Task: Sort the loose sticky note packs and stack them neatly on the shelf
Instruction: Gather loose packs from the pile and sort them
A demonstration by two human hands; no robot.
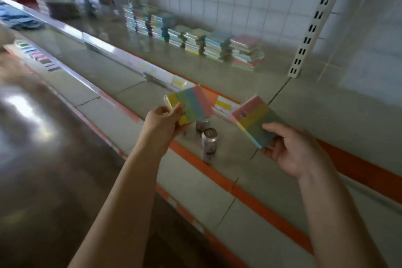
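- Left hand [162, 118] pinches a flat, rectangular rainbow-striped sticky note pack [191, 102] above the shelf [304, 102] edge.
- Right hand [291, 148] holds a second striped pack [254, 119], thumb on top.
- Neat paper stacks [217, 45] line the smooth grey shelf's back.

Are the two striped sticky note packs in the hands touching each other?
Apart. The head view shows the pack in the left hand and the pack in the right hand separated by a plain gap, with the shelf edge and a can visible between them.

Left hand [165, 119] raised, fingers [177, 109] pinching, right hand [293, 150] palm-up, fingers curled, both forearms extended
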